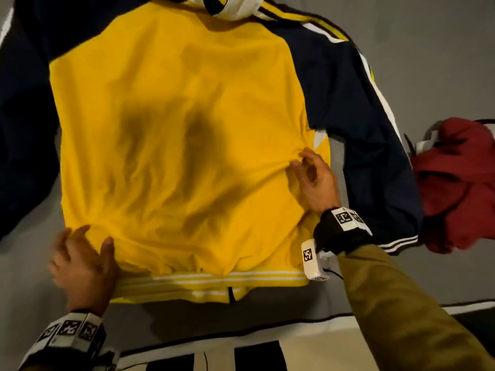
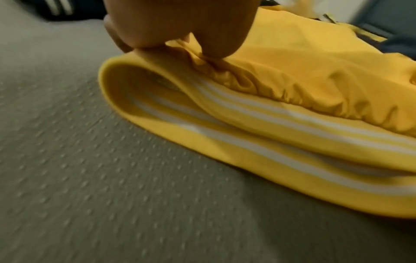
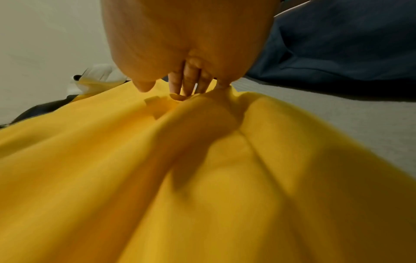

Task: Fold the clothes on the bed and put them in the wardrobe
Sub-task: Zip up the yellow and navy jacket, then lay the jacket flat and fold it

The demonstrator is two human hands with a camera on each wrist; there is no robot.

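Observation:
A yellow jacket (image 1: pixel 174 129) with navy sleeves (image 1: pixel 361 124) lies back-up, spread on the grey bed (image 1: pixel 434 62). At the jacket's near left corner, just above the striped hem band (image 1: pixel 214 279), my left hand (image 1: pixel 85 250) grips the cloth. The left wrist view shows that hand (image 2: pixel 175 35) bunching yellow fabric (image 2: pixel 315 71) over the doubled hem band (image 2: pixel 270 142). My right hand (image 1: pixel 308 170) pinches a fold on the jacket's right side, near the armpit. Seen from the right wrist, its fingers (image 3: pixel 191 83) close on a raised ridge of yellow cloth (image 3: pixel 157 178).
A crumpled dark red garment (image 1: pixel 460 183) lies on the bed at the right, beside the right sleeve's cuff. The near edge of the bed (image 1: pixel 267 328) runs along the bottom, with black and white panels below. The white collar (image 1: pixel 233 6) points away from me.

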